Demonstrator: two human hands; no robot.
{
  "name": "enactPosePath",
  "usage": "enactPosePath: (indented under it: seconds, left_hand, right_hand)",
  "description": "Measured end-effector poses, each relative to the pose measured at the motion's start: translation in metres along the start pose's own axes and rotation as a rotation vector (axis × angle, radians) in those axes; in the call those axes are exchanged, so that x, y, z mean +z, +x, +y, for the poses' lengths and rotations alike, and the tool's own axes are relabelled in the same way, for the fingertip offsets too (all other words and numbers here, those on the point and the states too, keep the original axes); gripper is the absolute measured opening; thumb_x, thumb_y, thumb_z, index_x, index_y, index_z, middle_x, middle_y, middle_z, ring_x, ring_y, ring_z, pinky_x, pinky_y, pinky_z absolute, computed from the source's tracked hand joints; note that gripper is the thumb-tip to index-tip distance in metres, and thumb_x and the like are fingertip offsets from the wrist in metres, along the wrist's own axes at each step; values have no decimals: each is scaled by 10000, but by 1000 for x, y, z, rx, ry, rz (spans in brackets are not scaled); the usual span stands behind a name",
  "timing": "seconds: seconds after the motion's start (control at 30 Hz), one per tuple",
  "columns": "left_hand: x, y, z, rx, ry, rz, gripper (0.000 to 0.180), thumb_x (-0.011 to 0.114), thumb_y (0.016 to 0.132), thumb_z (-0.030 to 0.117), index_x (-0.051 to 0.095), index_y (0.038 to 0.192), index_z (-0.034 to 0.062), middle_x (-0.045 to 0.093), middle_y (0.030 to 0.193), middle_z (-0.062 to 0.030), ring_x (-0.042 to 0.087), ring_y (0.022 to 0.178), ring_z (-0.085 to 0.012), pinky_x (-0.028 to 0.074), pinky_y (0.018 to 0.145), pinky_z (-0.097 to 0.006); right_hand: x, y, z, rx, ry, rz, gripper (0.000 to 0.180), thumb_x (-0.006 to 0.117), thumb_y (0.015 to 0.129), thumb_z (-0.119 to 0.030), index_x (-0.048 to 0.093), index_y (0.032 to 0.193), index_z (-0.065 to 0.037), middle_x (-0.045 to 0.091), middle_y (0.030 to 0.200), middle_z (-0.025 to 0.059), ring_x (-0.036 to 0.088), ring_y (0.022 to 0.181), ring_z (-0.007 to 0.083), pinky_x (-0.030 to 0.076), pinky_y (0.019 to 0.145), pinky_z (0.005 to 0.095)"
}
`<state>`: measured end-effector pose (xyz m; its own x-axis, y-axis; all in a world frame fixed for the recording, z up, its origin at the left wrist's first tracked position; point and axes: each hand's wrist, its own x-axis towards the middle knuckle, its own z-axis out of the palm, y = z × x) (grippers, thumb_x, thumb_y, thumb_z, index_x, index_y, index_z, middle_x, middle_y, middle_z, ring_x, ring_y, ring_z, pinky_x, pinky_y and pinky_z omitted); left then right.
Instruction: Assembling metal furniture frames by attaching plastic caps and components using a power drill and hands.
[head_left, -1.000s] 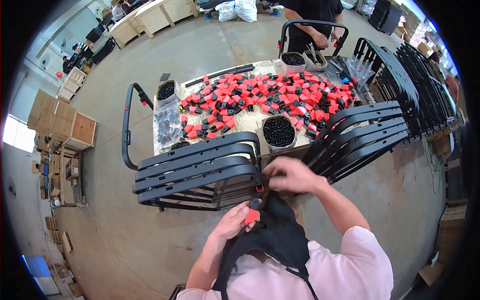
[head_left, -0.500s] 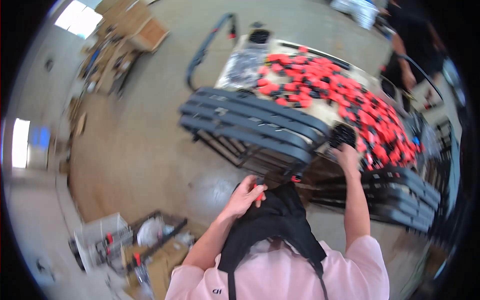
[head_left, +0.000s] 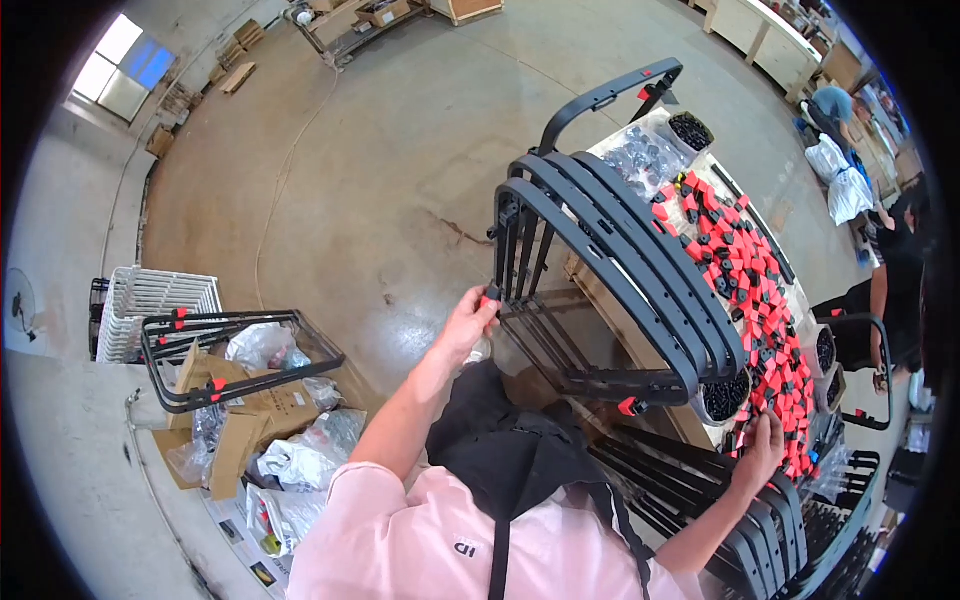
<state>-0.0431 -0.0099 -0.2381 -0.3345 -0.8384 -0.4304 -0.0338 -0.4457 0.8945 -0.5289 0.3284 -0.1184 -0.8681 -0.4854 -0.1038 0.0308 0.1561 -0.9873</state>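
Gripping with curled fingers, the left hand [head_left: 470,322] pinches a small red clip [head_left: 491,294] against the near corner of the stack of black curved frames [head_left: 610,250]. That stack stands tilted on the tabletop [head_left: 610,310], its long arched bars running up and away from the person toward the far end, where a single frame with a red clip [head_left: 610,95] rises behind it. The right hand [head_left: 762,445] lies on the other side of the stack, down by its lower right end, fingers bent over the edge of a heap of red and black small parts [head_left: 750,280]; whether its grip holds a piece I cannot tell. A round black tub of small dark pieces [head_left: 725,395] sits just beside that hand, right of the stack. Another red clip [head_left: 628,406] shows on the stack's lower bar, between the two hands. More black frames [head_left: 740,510] lie below the stack, under the right forearm. Left of the stack, well apart on the floor, a black frame [head_left: 235,345] rests over cardboard and plastic bags [head_left: 265,440], with a white wire basket [head_left: 150,300] behind it. Another person [head_left: 895,280] stands at the far right, beyond the heap.
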Motion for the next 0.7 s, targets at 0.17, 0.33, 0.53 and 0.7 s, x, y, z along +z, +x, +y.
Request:
enactPosePath:
  seconds: [0.17,0.33,0.53,0.7]
  left_hand:
    - [-38,59,14,2,-7,-72,524,628,1116,244,444,1563,41,634,1106,-8,600,894,-107,510,728,-276]
    - [-58,105,20,-2,165,-184,498,677,1084,267,514,1496,39,589,1026,14,554,875,-92,491,769,-281]
    - [-78,141,21,-24,105,-363,460,683,1075,261,550,1454,36,607,1097,-10,568,999,-108,493,894,-301]
    - [-90,147,18,-4,60,-433,409,662,1102,257,556,1448,65,586,1111,12,536,975,-99,487,869,-280]
  right_hand:
    - [71,-58,-79,-74,105,-213,187,675,1054,-78,685,1226,-3,677,905,30,579,718,86,442,646,226]
    - [217,-89,-121,-90,-96,-391,115,604,1071,-60,675,1149,-13,648,884,26,580,732,88,442,661,237]
    - [415,-92,-171,-289,-483,-660,145,586,1055,-8,713,1119,22,685,946,29,624,838,92,495,767,241]
    - [538,-67,-160,-361,-708,-762,175,694,1010,-71,753,1157,2,751,932,84,708,844,127,546,778,278]
